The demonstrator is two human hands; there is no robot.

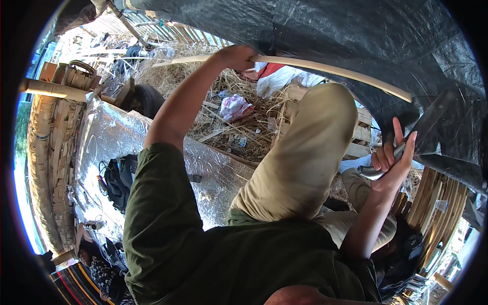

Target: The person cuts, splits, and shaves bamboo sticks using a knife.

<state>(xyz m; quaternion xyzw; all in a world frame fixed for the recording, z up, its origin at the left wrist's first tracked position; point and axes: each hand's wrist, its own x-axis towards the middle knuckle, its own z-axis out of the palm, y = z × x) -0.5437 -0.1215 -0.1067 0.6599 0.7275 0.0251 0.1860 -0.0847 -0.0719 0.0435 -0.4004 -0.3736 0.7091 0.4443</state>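
Now your left hand grips pale strip beyond raised knee, holding it clear of leg; right of knee, right hand wraps knife handle, dark blade apparently angled away for safety.

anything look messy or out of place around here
Yes: a crumpled pinkish bag lies among scattered dry shavings, like stray litter. The pale strip in the left hand looks bowed, though the lens may cause that.
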